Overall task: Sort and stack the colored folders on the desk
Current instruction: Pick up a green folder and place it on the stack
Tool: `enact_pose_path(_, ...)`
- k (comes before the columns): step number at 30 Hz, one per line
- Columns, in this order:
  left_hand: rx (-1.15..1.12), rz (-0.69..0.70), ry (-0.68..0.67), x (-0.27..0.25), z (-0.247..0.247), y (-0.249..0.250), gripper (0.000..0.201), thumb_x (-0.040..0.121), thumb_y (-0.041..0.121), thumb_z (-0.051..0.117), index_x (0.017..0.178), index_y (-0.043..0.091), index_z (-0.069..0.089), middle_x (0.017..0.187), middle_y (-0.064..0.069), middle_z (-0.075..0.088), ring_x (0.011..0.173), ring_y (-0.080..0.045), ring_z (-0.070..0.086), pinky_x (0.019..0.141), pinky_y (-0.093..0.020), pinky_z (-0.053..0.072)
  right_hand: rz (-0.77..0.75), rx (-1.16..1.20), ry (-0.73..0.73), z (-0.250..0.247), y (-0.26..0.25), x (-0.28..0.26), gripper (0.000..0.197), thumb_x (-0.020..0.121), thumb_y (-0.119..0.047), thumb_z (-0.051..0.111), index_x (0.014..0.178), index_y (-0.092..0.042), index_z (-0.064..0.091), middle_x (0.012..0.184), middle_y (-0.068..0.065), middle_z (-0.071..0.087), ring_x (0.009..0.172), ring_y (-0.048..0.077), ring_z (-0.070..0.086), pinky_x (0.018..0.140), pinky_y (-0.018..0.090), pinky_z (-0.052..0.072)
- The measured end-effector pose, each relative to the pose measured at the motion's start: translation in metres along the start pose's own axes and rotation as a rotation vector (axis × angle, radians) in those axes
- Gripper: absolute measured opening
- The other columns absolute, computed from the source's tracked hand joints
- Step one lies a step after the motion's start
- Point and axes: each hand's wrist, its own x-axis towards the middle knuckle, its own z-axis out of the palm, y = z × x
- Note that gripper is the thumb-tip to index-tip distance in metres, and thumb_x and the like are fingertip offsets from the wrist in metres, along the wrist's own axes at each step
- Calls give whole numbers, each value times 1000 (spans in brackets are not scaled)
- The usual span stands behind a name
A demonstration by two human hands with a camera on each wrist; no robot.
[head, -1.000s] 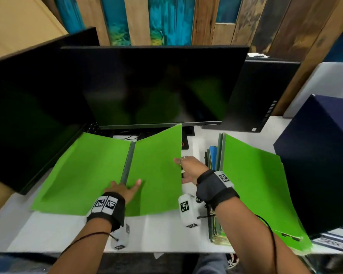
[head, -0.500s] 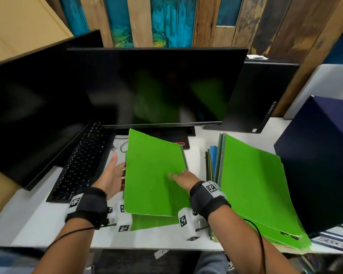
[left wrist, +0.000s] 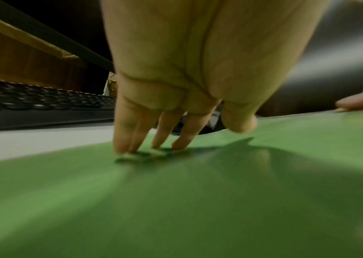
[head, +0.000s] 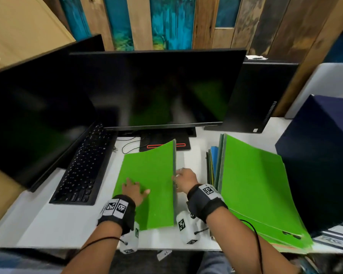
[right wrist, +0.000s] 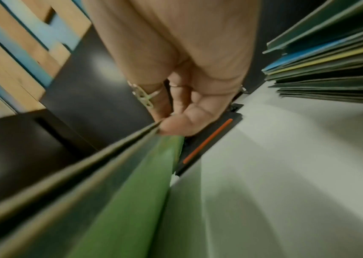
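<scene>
I press my left hand [head: 134, 189] flat, fingers straight, on the green folder [head: 151, 186] lying near the desk's [head: 48, 224] front edge. My right hand [head: 183, 179] pinches its raised right edge. The folder stack [head: 253, 186] leans at the right edge.

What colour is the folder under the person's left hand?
Bright green. The folder under the left hand shows best in the head view.
</scene>
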Motion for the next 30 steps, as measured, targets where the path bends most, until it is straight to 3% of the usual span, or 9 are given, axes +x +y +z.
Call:
enact_pose_path(1,-104,25,3,-6,-11,10,69,95,55,24,130,0,46,139,-28,42,129,-35,42,107,-39,35,-48,106,-44,-2,-8,-8,14,91,-6,54,100,0,63,97,19,63,70,13,64,68,29,58)
enact_pose_path(3,-365,77,23,-23,-39,32,78,92,61,13,117,2,57,122,-19,58,110,-30,57,95,-35,44,-139,331,-126,-10,-26,-24,18,95,-14,52,100,-1,63,103,24,62,75,17,59,69,31,53)
enact_pose_path(5,-687,148,11,-49,-73,53,76,84,72,13,117,21,59,117,-9,60,103,-28,61,88,-36,50,-238,506,-272,-26,-46,-44,28,99,-31,41,110,-17,64,113,5,65,90,14,60,79,31,50)
enact_pose_path(7,-915,325,-24,-76,-104,70,69,72,81,14,96,40,64,106,1,66,94,-23,65,75,-34,54,-357,557,-363,-44,-61,-62,41,100,-43,30,123,-27,60,122,-12,62,107,5,58,85,27,46)
enact_pose_path(11,-1211,564,-154,-111,-146,94,61,71,82,34,94,35,67,107,-1,70,96,-18,67,80,-41,53,-658,608,-239,-83,-74,-87,40,91,-38,40,127,-28,57,137,-7,54,130,7,46,107,29,38)
enact_pose_path(16,-1298,638,-122,-106,-148,131,41,78,42,62,112,18,60,120,-9,59,106,-23,58,97,-44,44,-936,114,107,-115,-67,-92,47,86,-22,58,129,-37,44,146,-15,33,140,5,29,117,28,20)
enact_pose_path(21,-1225,780,80,-51,-95,174,32,94,8,49,126,4,49,127,-11,57,119,-24,55,106,-40,40,-548,-305,455,-145,-16,-68,52,85,-43,61,134,-37,46,153,-2,29,142,22,23,116,51,18)
enact_pose_path(27,-770,568,81,1,-16,215,35,88,29,60,112,3,60,116,-15,65,110,-30,60,94,-35,47,59,-579,363,-178,59,-46,67,86,-60,48,144,-32,32,158,5,12,144,31,13,114,55,20)
enact_pose_path(30,-363,334,76,19,5,217,60,84,47,59,122,1,54,127,-19,54,118,-35,52,98,-37,44,372,-676,259,-181,96,-37,93,77,-75,44,151,-29,10,159,11,-6,145,38,1,114,56,15)
